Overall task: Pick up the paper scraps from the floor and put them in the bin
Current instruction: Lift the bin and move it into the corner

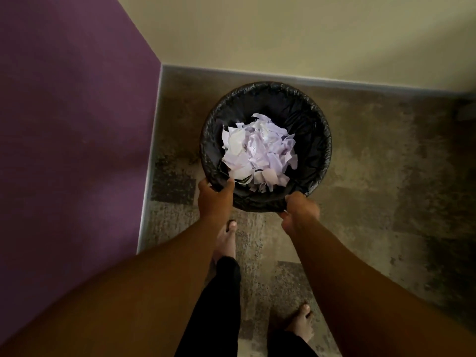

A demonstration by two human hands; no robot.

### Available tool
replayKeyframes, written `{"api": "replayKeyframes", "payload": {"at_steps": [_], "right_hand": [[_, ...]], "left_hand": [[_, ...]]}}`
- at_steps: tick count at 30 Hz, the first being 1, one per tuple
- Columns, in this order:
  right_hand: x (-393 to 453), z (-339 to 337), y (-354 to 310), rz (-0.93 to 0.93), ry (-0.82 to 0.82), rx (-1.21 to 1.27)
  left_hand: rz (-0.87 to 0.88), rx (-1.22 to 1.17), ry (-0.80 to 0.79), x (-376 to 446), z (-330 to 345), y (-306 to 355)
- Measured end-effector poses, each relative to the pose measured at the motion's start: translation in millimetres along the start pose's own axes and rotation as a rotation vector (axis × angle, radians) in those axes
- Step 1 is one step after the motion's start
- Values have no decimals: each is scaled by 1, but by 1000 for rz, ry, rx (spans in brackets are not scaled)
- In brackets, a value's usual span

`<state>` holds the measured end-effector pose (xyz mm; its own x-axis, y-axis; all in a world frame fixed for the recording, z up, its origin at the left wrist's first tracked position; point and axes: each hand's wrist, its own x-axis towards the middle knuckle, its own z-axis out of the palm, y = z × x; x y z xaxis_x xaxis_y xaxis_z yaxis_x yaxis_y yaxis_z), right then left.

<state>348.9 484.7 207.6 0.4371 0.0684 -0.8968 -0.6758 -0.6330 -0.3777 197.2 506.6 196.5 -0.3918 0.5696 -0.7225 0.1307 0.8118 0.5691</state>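
Both hands on the black-lined bin [313, 140] at frame centre: left hand [215, 199] grips the near rim, thumb hooked inside; right hand [300, 211] pinches the liner edge. Paper scraps [258, 150] sit heaped inside.

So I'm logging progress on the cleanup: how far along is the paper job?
Looks nearly finished. Done: a heap of paper scraps lies inside the black-lined bin, and no scraps show on the visible carpet. In hand: the left hand and right hand both grip the bin's near rim. Left: perhaps only setting the bin in place; floor outside this view can't be checked.
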Motion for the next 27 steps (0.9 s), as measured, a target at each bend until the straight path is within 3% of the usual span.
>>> {"api": "replayKeyframes", "payload": {"at_steps": [11, 27], "right_hand": [[-8, 133, -9, -77, -150, -180], [2, 264, -35, -160, -255, -290]], "left_hand": [[-29, -181, 173, 84, -50, 38], [-147, -347, 169, 201, -77, 88]]}}
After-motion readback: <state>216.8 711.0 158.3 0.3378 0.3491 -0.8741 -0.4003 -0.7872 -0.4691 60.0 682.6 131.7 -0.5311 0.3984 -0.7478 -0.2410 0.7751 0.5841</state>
